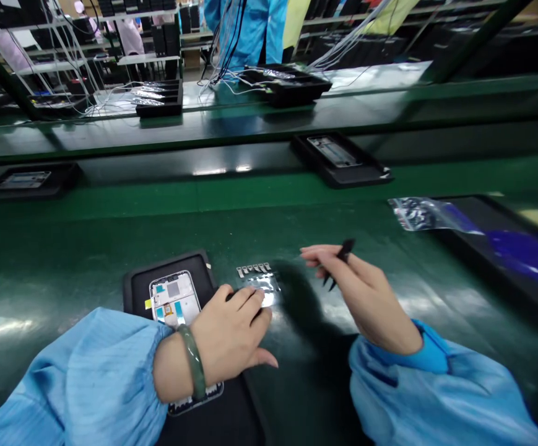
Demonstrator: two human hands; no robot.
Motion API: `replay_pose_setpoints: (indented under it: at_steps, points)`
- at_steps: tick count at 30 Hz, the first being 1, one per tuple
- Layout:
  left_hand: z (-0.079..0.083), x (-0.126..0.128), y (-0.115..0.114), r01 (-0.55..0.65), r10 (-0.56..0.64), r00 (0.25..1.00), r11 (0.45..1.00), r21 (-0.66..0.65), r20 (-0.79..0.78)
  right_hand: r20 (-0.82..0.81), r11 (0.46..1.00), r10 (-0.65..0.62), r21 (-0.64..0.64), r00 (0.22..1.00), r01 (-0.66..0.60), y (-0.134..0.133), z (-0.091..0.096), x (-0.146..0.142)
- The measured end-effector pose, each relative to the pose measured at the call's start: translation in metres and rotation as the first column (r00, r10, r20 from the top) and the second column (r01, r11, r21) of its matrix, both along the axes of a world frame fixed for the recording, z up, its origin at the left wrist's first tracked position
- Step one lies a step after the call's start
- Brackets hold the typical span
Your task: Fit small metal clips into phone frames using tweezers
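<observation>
My left hand (231, 331) lies flat, fingers stretched out, with its fingertips on a clear sheet of small grey parts (257, 275) on the green bench. Its wrist, with a green bangle, covers the lower part of an opened phone frame (174, 298) that sits in a black tray (134, 291). My right hand (361, 294) is raised a little to the right of the sheet and pinches black tweezers (340, 260), tips pointing down and left.
A black tray with a phone part (340, 160) rides on the belt behind, another (27, 181) at far left. A plastic bag (420, 214) and a dark tray with a blue item (524, 254) lie right. A person in a blue coat (245, 31) stands across.
</observation>
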State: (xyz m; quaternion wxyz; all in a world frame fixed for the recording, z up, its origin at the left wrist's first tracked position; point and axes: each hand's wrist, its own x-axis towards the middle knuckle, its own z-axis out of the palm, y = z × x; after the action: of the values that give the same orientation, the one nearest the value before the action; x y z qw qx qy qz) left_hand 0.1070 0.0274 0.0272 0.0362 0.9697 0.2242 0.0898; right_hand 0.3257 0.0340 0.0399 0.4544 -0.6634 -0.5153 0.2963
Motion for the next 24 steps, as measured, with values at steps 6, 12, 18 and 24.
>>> replay_pose_setpoints:
  at_steps: [6,12,18,24]
  points:
    - [-0.005,0.0,0.002,-0.057,0.057,0.998,0.998,-0.004,-0.041,-0.481,1.0,-0.019,0.01,0.877,0.027,0.006,-0.007,-0.017]
    - [-0.002,0.002,0.002,-0.059,0.057,0.997,0.998,-0.038,-0.052,-0.483,0.997,-0.069,-0.001,0.873,0.078,0.009,-0.013,-0.024]
    - [0.002,0.008,0.008,-0.071,0.069,0.997,0.997,-0.026,-0.041,-0.378,0.985,-0.175,-0.072,0.909,0.159,0.021,-0.023,-0.019]
    - [-0.002,0.017,0.01,-0.089,0.089,0.996,0.996,-0.009,-0.015,-0.374,0.982,-0.177,-0.123,0.91,0.141,0.032,-0.029,-0.022]
